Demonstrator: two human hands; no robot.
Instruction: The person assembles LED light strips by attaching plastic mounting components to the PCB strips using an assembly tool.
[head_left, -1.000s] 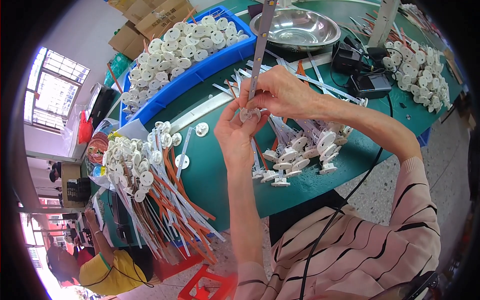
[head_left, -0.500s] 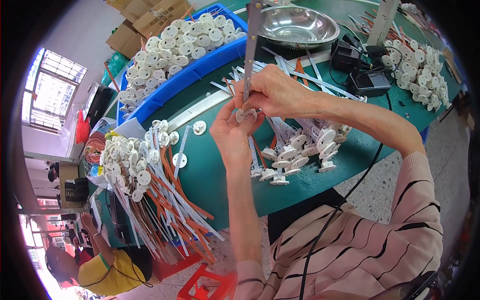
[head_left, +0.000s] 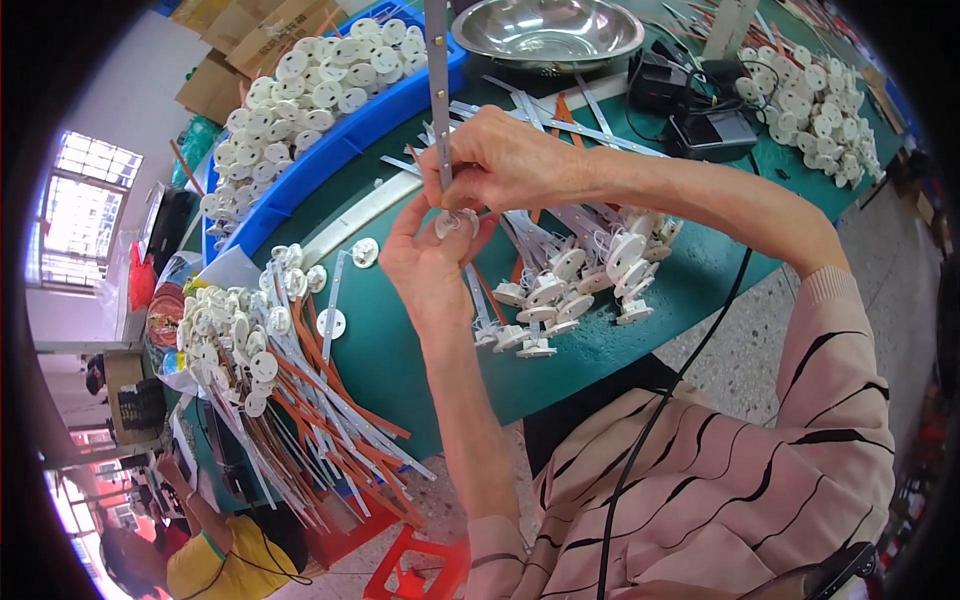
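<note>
My left hand [head_left: 432, 268] grips a small white round plastic disc [head_left: 455, 222] between thumb and fingers, palm turned up. Directly above it, my right hand [head_left: 515, 160] pinches the lower end of a narrow strip dotted with small LEDs [head_left: 438, 85], which stands upright. The strip's end meets the disc at my fingertips; the fingers hide how they join. Beside my hands on the right lies a bunch of strips with white round discs [head_left: 570, 290] on their ends. A single strip with a disc [head_left: 331, 323] lies to the left.
A blue bin [head_left: 330, 150] heaped with white discs stands at the far left of the green table [head_left: 390, 370]. Nearer lies a pile of white and orange strips [head_left: 330, 420]. A steel bowl [head_left: 548, 35], black adapters [head_left: 708, 135] and another disc pile [head_left: 820, 110] are farther back. A co-worker [head_left: 225, 555] sits at lower left.
The whole view has shifted, so the table and my hands appear farther left and slightly higher. Both hands still hold the disc and the strip together.
</note>
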